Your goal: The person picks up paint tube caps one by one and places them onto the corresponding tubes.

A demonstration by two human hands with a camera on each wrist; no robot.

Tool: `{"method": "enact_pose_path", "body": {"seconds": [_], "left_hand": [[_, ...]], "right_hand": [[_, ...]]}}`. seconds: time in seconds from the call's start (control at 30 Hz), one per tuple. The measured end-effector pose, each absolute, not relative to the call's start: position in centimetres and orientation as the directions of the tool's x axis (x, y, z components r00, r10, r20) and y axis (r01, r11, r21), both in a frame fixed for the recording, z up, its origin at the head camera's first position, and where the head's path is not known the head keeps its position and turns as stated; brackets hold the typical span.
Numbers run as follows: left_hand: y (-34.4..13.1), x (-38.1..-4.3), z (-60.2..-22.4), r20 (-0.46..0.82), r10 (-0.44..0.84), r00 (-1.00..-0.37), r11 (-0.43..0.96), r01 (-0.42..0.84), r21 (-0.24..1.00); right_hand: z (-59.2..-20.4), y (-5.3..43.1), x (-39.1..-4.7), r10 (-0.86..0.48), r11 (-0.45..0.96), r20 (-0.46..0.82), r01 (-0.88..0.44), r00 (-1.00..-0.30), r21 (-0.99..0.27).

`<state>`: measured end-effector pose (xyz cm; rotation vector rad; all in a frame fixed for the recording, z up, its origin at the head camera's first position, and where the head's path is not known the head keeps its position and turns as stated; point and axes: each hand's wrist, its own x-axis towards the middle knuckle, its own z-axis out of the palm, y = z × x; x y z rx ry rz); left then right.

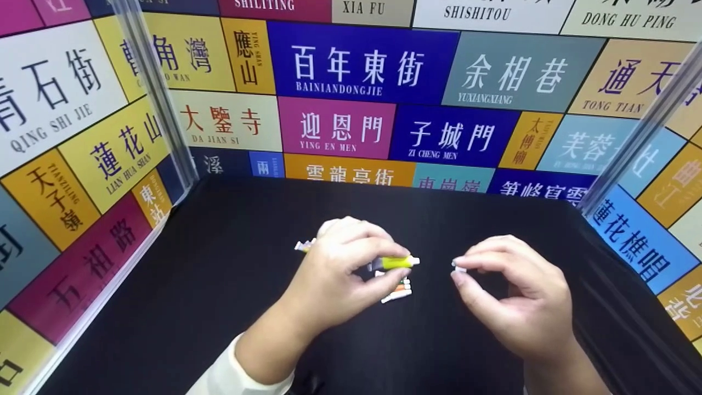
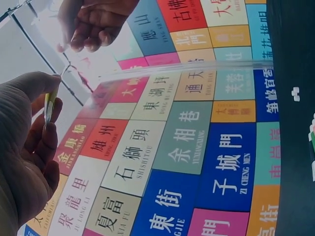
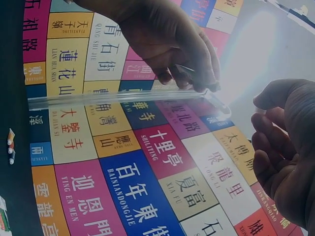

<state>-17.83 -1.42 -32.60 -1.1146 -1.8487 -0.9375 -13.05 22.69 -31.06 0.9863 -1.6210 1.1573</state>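
Observation:
Between thumb and fingers, my left hand [image 1: 343, 269] pinches a small yellow paint tube [image 1: 396, 263], its white nozzle pointing right. My right hand [image 1: 521, 291] stands a short gap away and pinches a tiny white cap [image 1: 459, 267] at its fingertips. Cap and nozzle are apart. On the black cloth beneath the left hand lie several small tubes [image 1: 397, 296] with white ends, partly hidden by that hand. More small tubes [image 1: 303, 245] show behind its knuckles. The left wrist view shows the yellow tube [image 2: 49, 103] edge-on between thumb and fingers.
A black cloth [image 1: 230, 307] covers the table. Small white pieces [image 2: 295, 93] lie on it in the left wrist view. Panels with coloured street-name signs [image 1: 362, 66] enclose the back and sides, with clear plastic edges [image 1: 159, 104] at the corners.

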Motion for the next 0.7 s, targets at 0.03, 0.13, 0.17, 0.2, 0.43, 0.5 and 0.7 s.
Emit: {"method": "enact_pose_path", "body": {"seconds": [0.03,0.13,0.17,0.2,0.43,0.5,0.7], "left_hand": [[-1.40,-17.82,-32.60,0.877,0.355,-0.322,0.343,0.918,0.199],[-1.32,-17.80,-32.62,0.873,0.365,-0.323,0.329,0.922,0.204],[-1.30,-17.78,-32.63,0.872,0.368,-0.324,0.328,0.922,0.204],[-1.27,-17.76,-32.65,0.871,0.369,-0.324,0.326,0.923,0.205],[-1.08,-17.65,-32.77,0.864,0.385,-0.325,0.324,0.924,0.203],[-1.04,-17.61,-32.83,0.862,0.392,-0.323,0.321,0.926,0.201],[-0.87,-17.61,-32.95,0.859,0.402,-0.316,0.314,0.929,0.194]], "right_hand": [[-31.08,22.69,-13.06,-0.113,0.255,0.949,-0.932,-0.293,-0.257],[-31.17,22.64,-13.11,-0.133,0.279,0.945,-0.926,-0.298,-0.253],[-31.20,22.62,-13.12,-0.139,0.286,0.944,-0.925,-0.300,-0.252],[-31.22,22.61,-13.12,-0.144,0.293,0.942,-0.922,-0.303,-0.252],[-31.34,22.53,-13.13,-0.177,0.323,0.934,-0.915,-0.310,-0.243],[-31.38,22.50,-13.19,-0.185,0.331,0.931,-0.912,-0.314,-0.241],[-31.56,22.61,-13.37,-0.207,0.345,0.922,-0.906,-0.328,-0.245]]}}
